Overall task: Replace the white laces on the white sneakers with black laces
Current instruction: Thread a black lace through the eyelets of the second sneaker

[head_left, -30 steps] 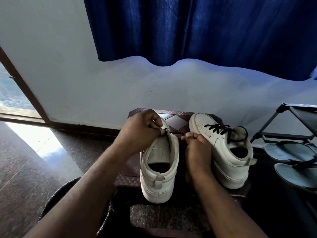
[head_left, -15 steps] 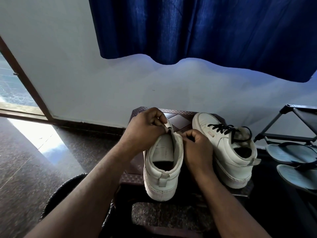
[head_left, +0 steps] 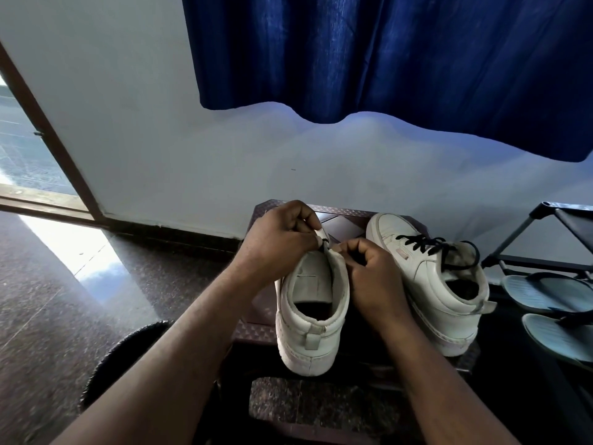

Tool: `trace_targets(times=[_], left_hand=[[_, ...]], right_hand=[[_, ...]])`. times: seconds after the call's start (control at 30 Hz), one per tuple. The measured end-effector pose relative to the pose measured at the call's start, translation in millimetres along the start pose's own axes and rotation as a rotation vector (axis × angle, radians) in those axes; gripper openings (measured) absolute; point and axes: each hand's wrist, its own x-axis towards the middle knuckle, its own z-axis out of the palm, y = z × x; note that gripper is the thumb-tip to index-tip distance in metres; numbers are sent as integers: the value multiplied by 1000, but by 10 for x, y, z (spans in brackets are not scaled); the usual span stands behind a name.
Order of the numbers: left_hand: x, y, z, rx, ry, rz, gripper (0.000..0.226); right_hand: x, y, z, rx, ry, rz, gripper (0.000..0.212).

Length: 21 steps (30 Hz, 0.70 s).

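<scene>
The left hand [head_left: 279, 242] has its fingers [head_left: 301, 220] curled tight, pinching the top of the tongue [head_left: 322, 234] of the near sneaker [head_left: 308, 316], which stands heel toward the person on the bench [head_left: 256, 316], directly under and behind those fingers. Just right of them a sliver of dark lace [head_left: 326, 243] shows at the top eyelets. The right hand [head_left: 373, 277] is bunched against the collar, its fingers [head_left: 356, 248] curled in, but I cannot tell whether they pinch the lace tip or only press the leather. To do this threading well, I judge, hold the tongue pulled up and clear, feed the tip straight through the eyelet, then draw the slack evenly. Right of the right-hand fingers, apart from them, the second sneaker [head_left: 433, 284] is already laced in black [head_left: 426, 248]. Both hands hide the near sneaker's eyelet rows, so how far its lacing has got is unclear. Sandals [head_left: 545, 290] on a rack [head_left: 513, 242] are cut off at the edge.
</scene>
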Motion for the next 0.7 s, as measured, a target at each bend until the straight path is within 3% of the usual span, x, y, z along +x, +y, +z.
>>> trace_targets(times=[0.07, 0.2, 0.27, 0.43, 0.6, 0.7], left_hand=[[-7, 4, -30, -6, 7, -12, 19], [-21, 35, -130, -49, 15, -43, 18], [-27, 50, -160, -69, 14, -44, 16], [-30, 53, -125, -126, 9, 1, 16], [-27, 56, -108, -159, 4, -7, 16], [-9, 34, -144, -190, 5, -26, 17]], right_hand=[[-2, 8, -23, -76, -15, -5, 16], [-6, 71, -100, -467, 9, -57, 17], [-36, 76, -122, -443, 12, -65, 18], [-59, -24, -79, -80, 33, -40, 4], [9, -21, -54, -129, -6, -54, 12], [27, 38, -91, -365, -29, -91, 19]])
